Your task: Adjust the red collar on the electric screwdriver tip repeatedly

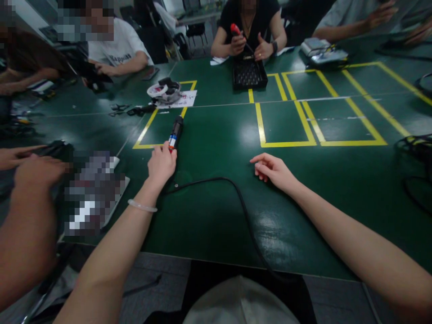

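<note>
My left hand (162,162) is closed around the near end of a slim cylindrical tool (176,133), black with blue, white and red bands. The tool points away from me over the table; its exact kind does not show. A black cable (232,182) emerges near my left wrist and curves right, then down to the table's front edge. My right hand (272,170) rests on the green tabletop, holding nothing, its index finger stretched out and the others loosely curled. Nearest to it is a yellow tape outline (288,144).
Left of my forearm lies a blurred flat item (97,193), beside a neighbour's arm (33,216). Across the table, a person with a red-tipped tool (235,29) sits behind a black tray (249,75). A white roll (164,92) stands far left; cables (420,153) lie right.
</note>
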The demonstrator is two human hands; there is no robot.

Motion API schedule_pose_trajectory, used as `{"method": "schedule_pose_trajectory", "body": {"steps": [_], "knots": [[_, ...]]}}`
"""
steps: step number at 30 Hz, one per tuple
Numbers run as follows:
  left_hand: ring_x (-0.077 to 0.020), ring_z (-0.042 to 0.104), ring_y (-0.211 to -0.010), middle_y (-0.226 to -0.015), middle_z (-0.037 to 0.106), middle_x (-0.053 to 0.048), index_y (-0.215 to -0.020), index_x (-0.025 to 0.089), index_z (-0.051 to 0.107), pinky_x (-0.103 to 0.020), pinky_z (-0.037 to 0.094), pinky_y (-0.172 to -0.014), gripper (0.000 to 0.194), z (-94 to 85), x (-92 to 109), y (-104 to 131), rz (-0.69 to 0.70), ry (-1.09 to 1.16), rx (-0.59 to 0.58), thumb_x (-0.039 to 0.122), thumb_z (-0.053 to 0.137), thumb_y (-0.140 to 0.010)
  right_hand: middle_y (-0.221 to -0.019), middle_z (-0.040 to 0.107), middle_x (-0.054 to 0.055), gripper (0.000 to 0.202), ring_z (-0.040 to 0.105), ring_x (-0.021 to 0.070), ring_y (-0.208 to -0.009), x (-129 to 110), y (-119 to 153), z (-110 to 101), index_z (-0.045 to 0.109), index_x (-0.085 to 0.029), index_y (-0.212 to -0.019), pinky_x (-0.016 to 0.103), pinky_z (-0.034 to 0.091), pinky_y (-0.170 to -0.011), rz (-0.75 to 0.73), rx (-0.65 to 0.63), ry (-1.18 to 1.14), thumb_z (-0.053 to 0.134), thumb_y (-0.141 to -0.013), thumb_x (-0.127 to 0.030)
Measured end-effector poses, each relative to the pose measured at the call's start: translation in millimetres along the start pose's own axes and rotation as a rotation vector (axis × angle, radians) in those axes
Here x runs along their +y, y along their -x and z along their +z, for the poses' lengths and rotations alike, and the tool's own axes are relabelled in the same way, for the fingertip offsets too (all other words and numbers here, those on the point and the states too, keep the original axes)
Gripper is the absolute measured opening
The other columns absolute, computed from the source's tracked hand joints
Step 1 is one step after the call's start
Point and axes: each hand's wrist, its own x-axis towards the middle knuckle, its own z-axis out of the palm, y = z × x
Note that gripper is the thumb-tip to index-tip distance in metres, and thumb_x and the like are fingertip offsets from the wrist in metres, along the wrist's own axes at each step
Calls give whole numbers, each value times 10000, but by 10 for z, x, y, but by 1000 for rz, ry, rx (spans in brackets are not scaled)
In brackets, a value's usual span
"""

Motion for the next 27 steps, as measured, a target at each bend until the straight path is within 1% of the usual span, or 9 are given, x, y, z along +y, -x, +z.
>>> {"method": "schedule_pose_trajectory", "body": {"steps": [5, 8, 11, 14, 16, 19, 22, 25, 27], "knots": [[-337, 596, -1057, -1252, 550, -207, -1465, 116, 396, -418, 528, -780, 543, -174, 491, 445, 121, -8, -51, 418, 314, -1022, -697, 607, -12, 228, 543, 105, -535, 6, 4, -5, 613, -177, -1042, 219, 409, -453, -8, 13, 4, 600, -890, -347], [-307, 609, -1017, -1257, 550, -197, -1479, 113, 378, -386, 530, -742, 538, -252, 767, 649, 230, 1, -66, 402, 325, -1028, -697, 601, -10, 205, 537, 117, -558, -4, 17, 8, 622, -183, -1042, 242, 410, -493, -68, 51, 67, 581, -905, -331], [-286, 612, -1012, -1260, 556, -184, -1481, 130, 378, -368, 527, -756, 530, -288, 1021, 782, 322, 14, -68, 393, 372, -1022, -745, 623, 9, 164, 563, 142, -647, -48, 51, 63, 649, -195, -1023, 279, 442, -611, -193, 85, 235, 577, -923, -303], [-279, 612, -1034, -1246, 565, -172, -1469, 140, 390, -366, 521, -799, 531, -298, 1250, 866, 404, 49, -57, 393, 433, -1004, -838, 657, 39, 137, 587, 169, -721, -111, 95, 156, 662, -210, -1002, 299, 451, -666, -296, 22, 407, 566, -940, -286], [-274, 615, -1036, -1233, 572, -162, -1461, 152, 399, -363, 517, -806, 532, -303, 1382, 910, 444, 79, -53, 393, 466, -992, -864, 643, 44, 155, 589, 177, -743, -142, 115, 215, 657, -213, -1050, 301, 453, -684, -338, -29, 482, 558, -938, -251], [-273, 613, -1052, -1235, 576, -152, -1464, 162, 399, -363, 513, -817, 534, -310, 1527, 966, 487, 115, -78, 365, 494, -979, -960, 651, 60, 234, 603, 192, -806, -153, 119, 259, 633, -216, -1156, 312, 461, -731, -360, -74, 549, 548, -938, -218], [-277, 599, -1088, -1279, 561, -157, -1484, 147, 376, -378, 507, -857, 550, -305, 1585, 1002, 517, 156, -107, 340, 483, -980, -1029, 659, 74, 208, 610, 203, -861, -134, 103, 251, 630, -215, -1130, 327, 466, -781, -371, -95, 560, 549, -938, -214], [-280, 588, -1112, -1315, 545, -152, -1495, 164, 359, -386, 504, -878, 575, -283, 1568, 1011, 530, 207, -110, 368, 492, -974, -881, 647, 45, 89, 585, 180, -751, -112, 88, 235, 630, -212, -977, 312, 462, -715, -315, -111, 502, 577, -927, -263], [-283, 586, -1117, -1323, 541, -150, -1496, 184, 354, -393, 503, -883, 606, -264, 1538, 1008, 541, 243, -107, 401, 522, -956, -758, 618, 14, 112, 554, 151, -648, -106, 85, 238, 603, -204, -893, 284, 451, -628, -212, -116, 369, 608, -909, -315]]}}
